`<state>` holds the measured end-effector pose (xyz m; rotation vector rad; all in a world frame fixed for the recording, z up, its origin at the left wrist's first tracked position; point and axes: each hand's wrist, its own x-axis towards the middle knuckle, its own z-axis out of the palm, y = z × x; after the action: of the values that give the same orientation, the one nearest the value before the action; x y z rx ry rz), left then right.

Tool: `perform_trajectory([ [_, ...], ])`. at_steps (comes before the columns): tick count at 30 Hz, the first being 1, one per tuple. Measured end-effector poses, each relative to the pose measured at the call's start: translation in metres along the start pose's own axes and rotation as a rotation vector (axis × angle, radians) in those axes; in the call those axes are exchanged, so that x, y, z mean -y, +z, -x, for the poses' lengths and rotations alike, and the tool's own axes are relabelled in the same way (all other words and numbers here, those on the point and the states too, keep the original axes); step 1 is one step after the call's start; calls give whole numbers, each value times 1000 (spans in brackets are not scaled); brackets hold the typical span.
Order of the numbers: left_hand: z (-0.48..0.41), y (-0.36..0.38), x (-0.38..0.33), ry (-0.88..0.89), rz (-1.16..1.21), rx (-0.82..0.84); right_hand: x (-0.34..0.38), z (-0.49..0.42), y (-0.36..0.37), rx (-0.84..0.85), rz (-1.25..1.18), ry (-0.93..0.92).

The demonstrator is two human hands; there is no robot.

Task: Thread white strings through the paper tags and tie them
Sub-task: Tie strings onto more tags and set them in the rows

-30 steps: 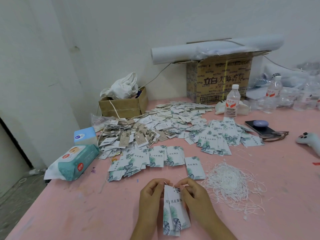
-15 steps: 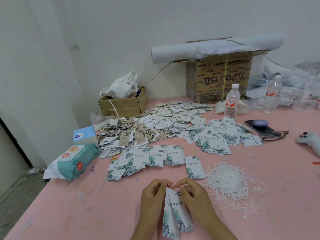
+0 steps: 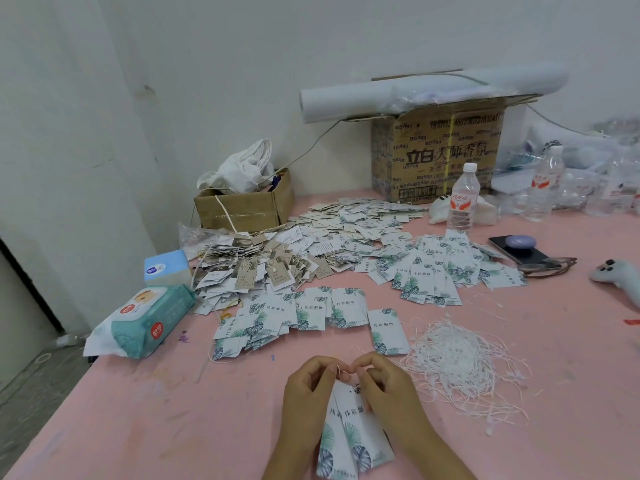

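Head view: your two hands meet low in the frame, just left of the string heap (image 3: 457,362), a loose tangle of white strings on the pink surface (image 3: 138,410). Between the hands hangs a small bundle of paper tags (image 3: 353,434) printed with green leaves. Their top edges sit at your fingertips and their lower ends fan toward you.

The grip of your left hand (image 3: 308,393) pinches a short white string (image 3: 341,374) just above the tags' tops. The grip of your right hand (image 3: 388,389) pinches the same string from the other side, fingers curled. Whether a knot has formed is too small to tell.

The tags look light, thin card: stiff enough to keep their shape, but easy to crease and likely to tear at the hole. Hold them near the top, close to that hole. The string looks limp, fine and prone to slipping, so take it by its ends with your fingertips.

A row of loose tags (image 3: 311,313) lies left of the heap, farther from you.
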<state>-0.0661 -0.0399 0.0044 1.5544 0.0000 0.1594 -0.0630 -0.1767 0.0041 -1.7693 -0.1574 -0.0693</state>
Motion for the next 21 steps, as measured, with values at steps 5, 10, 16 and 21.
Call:
perform_trajectory([
  [5, -2, -2, 0, -59, 59, -51, 3, 0, -2, -4, -36, -8],
  [10, -3, -5, -1, -90, 112, -103, 1, -2, -5, -62, -131, -19],
  [16, -2, -5, -3, -57, 94, -135, 0, -4, -7, -123, -242, -66],
  [21, -1, -5, -4, -36, 105, -145, -4, -6, -8, -148, -299, -42],
])
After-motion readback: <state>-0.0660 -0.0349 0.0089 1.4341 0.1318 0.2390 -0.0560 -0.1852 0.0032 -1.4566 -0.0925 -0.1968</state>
